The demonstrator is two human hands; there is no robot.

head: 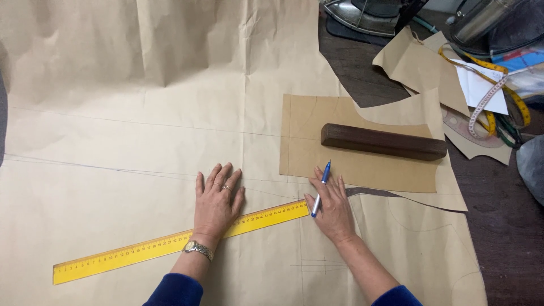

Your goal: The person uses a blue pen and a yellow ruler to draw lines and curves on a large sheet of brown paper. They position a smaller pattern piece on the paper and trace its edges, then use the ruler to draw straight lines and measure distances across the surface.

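My left hand (pixel 216 203) lies flat with fingers spread on a long yellow ruler (pixel 136 250), pressing it onto a large sheet of brown pattern paper (pixel 141 113). My right hand (pixel 331 207) rests at the ruler's right end and holds a blue pen (pixel 321 187), tip down at the ruler's edge. Just above the right hand sits a darker card pattern piece (pixel 317 141), weighted by a dark wooden block (pixel 383 141).
An iron (pixel 362 14) stands at the back, on the dark table (pixel 504 215). Loose paper offcuts (pixel 422 62), a yellow tape measure (pixel 498 90) and white paper lie at the back right. Faint pencil lines cross the brown paper.
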